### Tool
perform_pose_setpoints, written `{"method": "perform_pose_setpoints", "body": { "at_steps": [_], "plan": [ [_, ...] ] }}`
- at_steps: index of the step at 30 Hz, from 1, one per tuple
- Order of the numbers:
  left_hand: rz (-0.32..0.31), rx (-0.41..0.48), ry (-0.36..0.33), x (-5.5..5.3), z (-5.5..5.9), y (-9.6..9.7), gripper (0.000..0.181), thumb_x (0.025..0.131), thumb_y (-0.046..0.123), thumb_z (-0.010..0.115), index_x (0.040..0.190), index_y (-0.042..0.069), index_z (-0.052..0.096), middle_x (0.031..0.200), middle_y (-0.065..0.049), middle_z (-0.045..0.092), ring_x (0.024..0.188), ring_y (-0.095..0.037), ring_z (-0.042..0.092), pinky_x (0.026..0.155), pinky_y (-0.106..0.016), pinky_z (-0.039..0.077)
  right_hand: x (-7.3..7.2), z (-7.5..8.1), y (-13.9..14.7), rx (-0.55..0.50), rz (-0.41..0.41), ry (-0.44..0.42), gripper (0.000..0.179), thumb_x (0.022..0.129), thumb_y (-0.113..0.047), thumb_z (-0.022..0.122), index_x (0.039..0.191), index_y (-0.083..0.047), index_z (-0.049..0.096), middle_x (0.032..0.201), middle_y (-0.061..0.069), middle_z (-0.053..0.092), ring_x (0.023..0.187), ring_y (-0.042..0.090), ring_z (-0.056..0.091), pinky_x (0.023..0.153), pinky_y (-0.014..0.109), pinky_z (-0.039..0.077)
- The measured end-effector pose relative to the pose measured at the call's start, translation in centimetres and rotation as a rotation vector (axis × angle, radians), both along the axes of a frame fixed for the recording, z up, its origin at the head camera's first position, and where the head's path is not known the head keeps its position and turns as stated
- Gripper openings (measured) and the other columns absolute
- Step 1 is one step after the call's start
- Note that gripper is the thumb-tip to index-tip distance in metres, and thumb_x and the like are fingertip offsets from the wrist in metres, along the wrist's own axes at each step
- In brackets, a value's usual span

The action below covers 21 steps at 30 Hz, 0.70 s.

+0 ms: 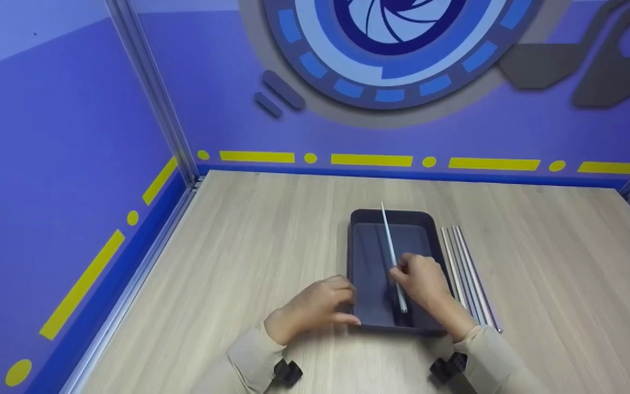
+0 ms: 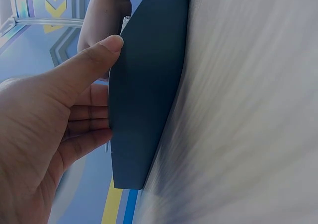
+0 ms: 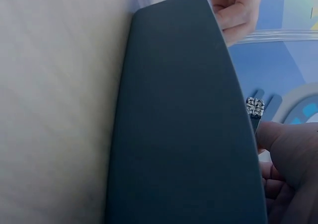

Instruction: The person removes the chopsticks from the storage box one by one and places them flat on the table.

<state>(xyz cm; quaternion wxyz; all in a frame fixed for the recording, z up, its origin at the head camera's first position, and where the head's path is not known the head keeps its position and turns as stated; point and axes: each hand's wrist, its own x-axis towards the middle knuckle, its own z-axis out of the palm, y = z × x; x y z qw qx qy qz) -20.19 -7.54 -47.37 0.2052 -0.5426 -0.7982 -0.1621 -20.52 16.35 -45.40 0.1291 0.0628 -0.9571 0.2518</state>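
Over the dark rectangular tray (image 1: 369, 273), my right hand (image 1: 423, 280) pinches a silvery chopstick (image 1: 388, 236) between thumb and fingers. Its thin tip points away, past the tray's far rim, and its thick end is near the front wall. In the right wrist view a patterned square chopstick end (image 3: 255, 107) shows above the rim. My left hand (image 1: 318, 301) holds the tray at its near left corner, the thumb (image 2: 112, 43) on the rim at the front and the fingers bent at the left side. The right fingertips are partly hidden.
To the right of the tray, several metal chopsticks (image 1: 471, 279) of different tints lie side by side on the wooden table (image 1: 249, 235). Blue panels (image 1: 348, 137) with yellow marks stand behind and at the left, joined by a metal post (image 1: 156, 93).
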Motion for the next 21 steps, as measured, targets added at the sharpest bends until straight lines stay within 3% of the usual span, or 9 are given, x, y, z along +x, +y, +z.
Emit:
{"method": "perform_pose_setpoints", "body": {
  "at_steps": [12, 21],
  "plan": [
    [0.007, -0.01, 0.026, 0.1, 0.2, -0.1, 0.037, 0.077, 0.047, 0.072, 0.082, 0.01, 0.067, 0.093, 0.0, 0.066, 0.088, -0.011, 0.062, 0.085, -0.013, 0.052, 0.1, 0.6, 1.8, 0.023, -0.012, 0.011, 0.022, 0.079, -0.013, 0.065, 0.062, -0.01, 0.052, 0.055, -0.002, 0.048, 0.051, 0.014, 0.039, 0.048, 0.027, 0.033],
    [0.014, -0.013, -0.005, 0.2, 0.2, 0.0, 0.036, 0.077, 0.046, 0.073, 0.082, 0.011, 0.067, 0.093, 0.001, 0.066, 0.089, -0.011, 0.062, 0.086, -0.014, 0.052, 0.1, 0.6, 3.1, 0.012, -0.016, 0.002, 0.025, 0.078, -0.011, 0.063, 0.06, -0.01, 0.046, 0.053, -0.005, 0.037, 0.05, 0.013, 0.034, 0.049, 0.024, 0.026]
  ]
}}
